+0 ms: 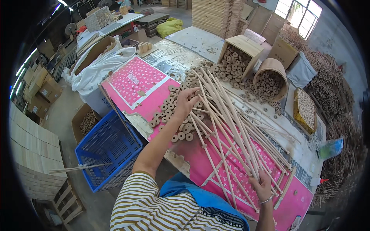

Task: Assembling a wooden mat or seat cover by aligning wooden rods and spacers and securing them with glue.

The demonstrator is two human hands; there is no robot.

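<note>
A fan of long thin wooden sticks point(227, 123) lies across the pink patterned table cover point(138, 82). My left hand point(185, 102) reaches into a heap of small round wooden rings point(173, 111) near the middle of the table, fingers curled over them. My right hand point(263, 186) rests on the near ends of the sticks at the table's front edge, fingers closed around one or more of them. Some sticks carry a ring threaded on them.
A blue plastic crate point(106, 148) stands on the floor to the left with a stick across its rim. A tipped wooden box point(246, 46) and a round basket point(274, 67) spill rings at the far side. Stacked boards, cartons and white sacks surround the table.
</note>
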